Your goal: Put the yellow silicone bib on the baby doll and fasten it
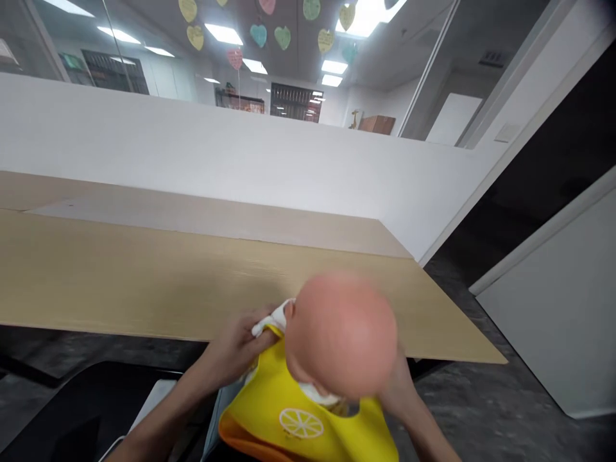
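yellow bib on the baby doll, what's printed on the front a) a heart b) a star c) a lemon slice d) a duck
C: the yellow bib on the baby doll shows a white lemon-slice outline on its front, below the doll's head.

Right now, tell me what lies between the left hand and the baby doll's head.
In the head view, a white cloth strap and the yellow bib lie between the left hand and the baby doll's head.

Head-worn view facing forward and down, apparently tilted, close above the hands
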Demonstrator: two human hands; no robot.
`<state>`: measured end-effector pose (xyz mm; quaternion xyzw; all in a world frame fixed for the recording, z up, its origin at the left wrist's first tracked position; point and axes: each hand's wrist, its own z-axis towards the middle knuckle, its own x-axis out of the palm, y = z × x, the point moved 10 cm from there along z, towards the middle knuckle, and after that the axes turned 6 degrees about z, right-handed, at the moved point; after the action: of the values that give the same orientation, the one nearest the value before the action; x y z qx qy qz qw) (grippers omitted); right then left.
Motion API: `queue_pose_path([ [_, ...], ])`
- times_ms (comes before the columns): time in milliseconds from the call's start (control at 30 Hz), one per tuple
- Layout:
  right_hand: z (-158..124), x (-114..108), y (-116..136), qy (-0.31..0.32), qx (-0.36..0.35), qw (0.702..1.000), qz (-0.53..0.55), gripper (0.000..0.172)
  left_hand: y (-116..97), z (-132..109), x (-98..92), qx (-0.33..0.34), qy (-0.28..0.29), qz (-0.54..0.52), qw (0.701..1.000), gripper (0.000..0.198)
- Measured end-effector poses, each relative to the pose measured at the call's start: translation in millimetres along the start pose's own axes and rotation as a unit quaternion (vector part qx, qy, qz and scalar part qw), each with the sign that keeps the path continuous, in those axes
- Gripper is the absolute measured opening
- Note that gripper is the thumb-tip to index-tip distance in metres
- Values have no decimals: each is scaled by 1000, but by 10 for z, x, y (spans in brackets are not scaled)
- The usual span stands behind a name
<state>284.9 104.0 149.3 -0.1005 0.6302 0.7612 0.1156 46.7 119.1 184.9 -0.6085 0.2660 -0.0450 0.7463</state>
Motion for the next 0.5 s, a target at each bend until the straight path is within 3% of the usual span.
queue_pose_path([
  [67,257,-73,302,-1,-39,998,-49,19,-82,168,-141,-25,-15,-20,999,35],
  [133,532,-88,466,17,-26,996,-89,26,-127,347,-281,-49,-32,-16,998,36],
  [267,1006,-112,691,17,-31,979,-199,32,-205,708,-551,-52,-68,81,993,33],
  [400,1376,-95,737,0,-47,943,-330,30,-239,1066,-638,-20,-54,140,989,31],
  [500,1643,-48,648,-5,-41,907,-420,33,-148,1299,-689,-13,-58,169,984,33],
])
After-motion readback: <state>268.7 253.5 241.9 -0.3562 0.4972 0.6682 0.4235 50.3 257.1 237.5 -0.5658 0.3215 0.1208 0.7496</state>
